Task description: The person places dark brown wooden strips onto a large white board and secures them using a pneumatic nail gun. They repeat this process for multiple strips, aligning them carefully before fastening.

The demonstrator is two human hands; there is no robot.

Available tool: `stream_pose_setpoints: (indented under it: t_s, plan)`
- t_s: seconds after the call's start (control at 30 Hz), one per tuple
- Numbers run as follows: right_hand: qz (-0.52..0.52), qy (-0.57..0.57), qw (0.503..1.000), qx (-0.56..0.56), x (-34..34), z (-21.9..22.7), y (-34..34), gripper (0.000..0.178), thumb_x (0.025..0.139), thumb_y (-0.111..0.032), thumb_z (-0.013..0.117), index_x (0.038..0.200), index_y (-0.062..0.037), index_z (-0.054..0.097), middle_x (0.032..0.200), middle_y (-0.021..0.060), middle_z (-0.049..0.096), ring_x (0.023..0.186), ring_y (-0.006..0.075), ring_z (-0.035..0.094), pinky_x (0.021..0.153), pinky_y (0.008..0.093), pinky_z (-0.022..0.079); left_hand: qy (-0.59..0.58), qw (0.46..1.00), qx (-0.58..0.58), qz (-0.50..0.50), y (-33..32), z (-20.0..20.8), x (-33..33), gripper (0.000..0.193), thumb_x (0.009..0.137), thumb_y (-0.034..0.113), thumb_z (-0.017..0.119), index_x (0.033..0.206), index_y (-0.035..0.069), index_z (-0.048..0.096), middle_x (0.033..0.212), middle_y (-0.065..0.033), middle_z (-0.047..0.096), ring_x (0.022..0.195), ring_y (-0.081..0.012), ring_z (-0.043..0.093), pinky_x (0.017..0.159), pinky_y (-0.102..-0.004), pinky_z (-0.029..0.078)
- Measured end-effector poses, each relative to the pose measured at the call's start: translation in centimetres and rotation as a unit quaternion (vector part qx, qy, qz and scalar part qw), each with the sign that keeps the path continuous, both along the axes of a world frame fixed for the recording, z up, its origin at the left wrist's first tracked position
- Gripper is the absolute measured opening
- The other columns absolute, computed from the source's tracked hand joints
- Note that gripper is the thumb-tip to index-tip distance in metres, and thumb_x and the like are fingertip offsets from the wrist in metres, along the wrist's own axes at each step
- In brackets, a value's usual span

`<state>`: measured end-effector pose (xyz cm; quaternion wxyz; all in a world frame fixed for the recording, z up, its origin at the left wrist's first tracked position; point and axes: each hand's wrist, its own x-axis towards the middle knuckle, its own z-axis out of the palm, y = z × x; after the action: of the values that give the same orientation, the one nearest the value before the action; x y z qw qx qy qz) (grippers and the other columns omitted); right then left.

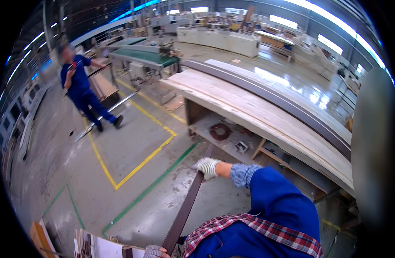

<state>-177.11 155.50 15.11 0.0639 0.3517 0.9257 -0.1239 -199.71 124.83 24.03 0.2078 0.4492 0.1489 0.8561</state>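
Note:
My right hand, in a white knit glove with fingertips hidden on its far side, grips a long dark brown strip. The strip slants from beside the workbench down to the lower edge of the view. At that edge, my left hand is closed round the strip's near part; only some gloved fingers with bare tips show. To the right stands a long pale wooden workbench. Another dark brown strip lies lengthwise on its top, apart from my hands.
Under the bench, a shelf holds a reddish-brown coil. A person in blue stands at far left beside a cart of boards. Yellow and green lines mark the floor. Upright panels stand at lower left.

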Motion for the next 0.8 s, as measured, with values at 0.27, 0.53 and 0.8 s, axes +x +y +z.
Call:
stream_pose_setpoints:
  t_s: [0.27,0.53,0.8]
  plan:
    - [-0.174,0.353,0.919,0.006,20.2,-3.7,-14.2,0.023,0.066,-0.026,0.068,0.073,-0.0067,0.058,0.061,0.0118,0.057,0.061,0.0329,0.057,0.056,0.0400,0.046,0.055,0.977,0.045,-0.202,5.0,4.0,18.0,0.032,0.086,0.039,0.044,0.089,0.007,0.046,0.071,-0.0097,0.052,0.067,-0.0247,0.052,0.063,-0.0427,0.045]
    - [-0.505,0.334,0.791,0.087,36.0,-6.3,-31.7,0.029,0.056,-0.024,0.068,0.080,-0.0085,0.060,0.071,0.0167,0.061,0.069,0.0357,0.059,0.063,0.0438,0.046,0.016,0.842,0.087,-0.532,8.8,9.2,33.6,0.041,0.085,0.042,0.046,0.101,0.004,0.047,0.078,-0.0112,0.055,0.071,-0.0269,0.054,0.064,-0.0441,0.045]
    - [-0.736,0.231,0.610,0.181,53.5,-3.9,-54.6,0.022,0.053,-0.024,0.070,0.065,-0.0129,0.057,0.061,0.0102,0.059,0.060,0.0312,0.059,0.058,0.0396,0.047,-0.067,0.693,0.068,-0.715,14.3,13.7,46.9,0.052,0.084,0.045,0.048,0.113,0.002,0.048,0.085,-0.0127,0.057,0.076,-0.0292,0.057,0.066,-0.0456,0.046]
